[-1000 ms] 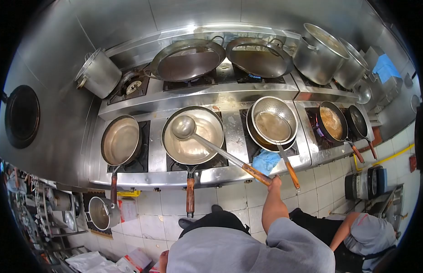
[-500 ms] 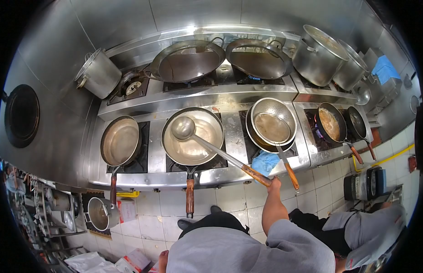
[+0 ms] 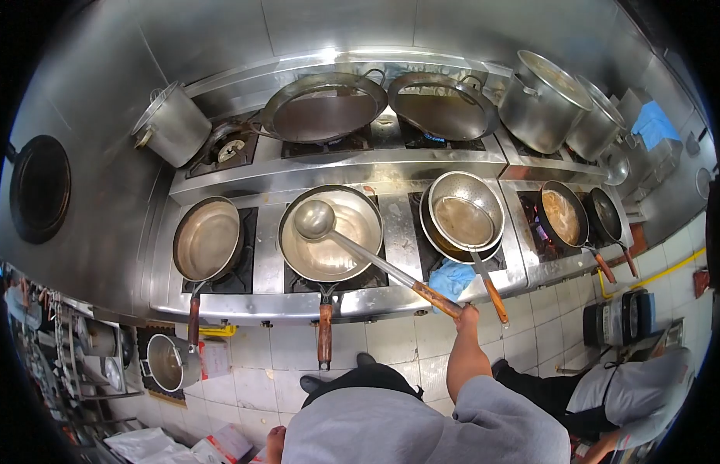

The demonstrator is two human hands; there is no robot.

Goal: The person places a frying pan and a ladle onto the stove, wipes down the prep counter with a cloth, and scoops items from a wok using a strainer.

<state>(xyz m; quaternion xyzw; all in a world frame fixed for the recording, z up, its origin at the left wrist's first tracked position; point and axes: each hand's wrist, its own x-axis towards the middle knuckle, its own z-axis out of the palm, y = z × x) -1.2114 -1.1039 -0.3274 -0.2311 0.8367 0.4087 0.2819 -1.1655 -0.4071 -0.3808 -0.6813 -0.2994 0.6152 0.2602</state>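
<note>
My right hand (image 3: 467,315) is wrapped round the wooden handle end of a long ladle (image 3: 375,261). The ladle's round bowl rests over the wide pan (image 3: 350,232) on the middle front burner. Near my right hand are a blue cloth (image 3: 451,280) and a perforated strainer (image 3: 483,203) with a wooden handle, set over a pot. Low in the view, beside my grey shirt, my left hand (image 3: 276,443) hangs by my side, only partly visible; its fingers cannot be made out.
Another pan (image 3: 207,241) sits at the front left. Two large round pans (image 3: 326,116) and tall pots (image 3: 539,108) stand on the back range. Smaller pans, one with food (image 3: 562,216), are at the right. A co-worker in grey (image 3: 634,390) bends at the lower right.
The co-worker at the right has shifted position, with an arm now lower. The view has tilted slightly. My right hand still holds the ladle over the middle pan.
</note>
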